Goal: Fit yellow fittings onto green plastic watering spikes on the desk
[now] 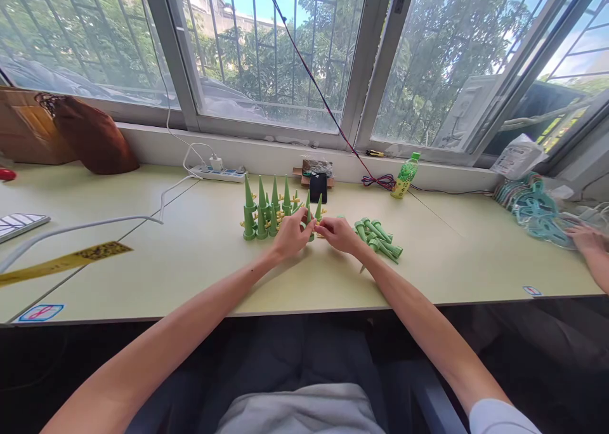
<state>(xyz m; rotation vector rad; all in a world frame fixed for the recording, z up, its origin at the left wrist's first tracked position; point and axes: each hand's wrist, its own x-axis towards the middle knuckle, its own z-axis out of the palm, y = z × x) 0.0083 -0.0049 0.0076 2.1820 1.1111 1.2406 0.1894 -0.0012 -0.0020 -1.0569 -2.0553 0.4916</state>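
My left hand [291,236] is closed around a green plant watering spike [309,216] that stands point up on the table. Close beside it, my right hand [339,233] pinches at the spike's side, where a small yellow piece [318,226] partly shows between the fingertips. Left of my hands, several green spikes [261,221] stand upright in rows, with yellow pegs jutting from their sides. To the right of my right hand lies a loose pile of green spikes [380,236]. My fingers hide the lower part of the held spike.
Behind the spikes are a black phone [318,188], a power strip [223,173] and a green drink bottle [405,177]. A white cable [143,218] crosses the left side. At far right, another person's hand [587,237] touches bagged teal plastic pieces [537,209].
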